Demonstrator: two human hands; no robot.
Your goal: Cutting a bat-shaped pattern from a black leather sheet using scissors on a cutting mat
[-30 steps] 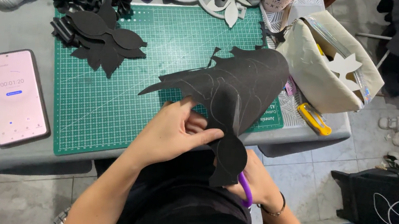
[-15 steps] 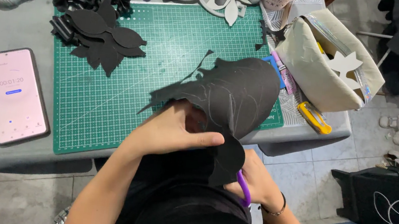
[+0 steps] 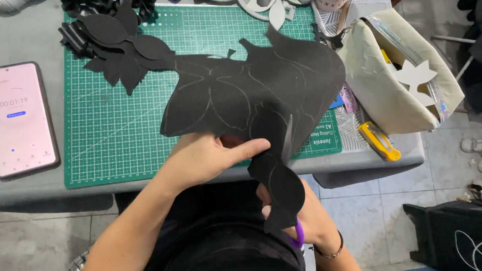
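left hand (image 3: 208,156) – grips black sheet (image 3: 252,88) | right hand (image 3: 304,218) – scissors (image 3: 293,184)

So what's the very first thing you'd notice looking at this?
The big black sheet with leaf outlines, held up over the green cutting mat by the left hand. Below it, the right hand works purple-handled scissors. A pink-screened phone lies at the left.

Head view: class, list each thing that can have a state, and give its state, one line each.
Black sheet: held up, partly cut, outlines drawn on it.
Scissors: in right hand, mostly hidden.
Left hand: pinching the sheet's lower edge.
Phone: screen lit, lying flat.
Pouch: open.
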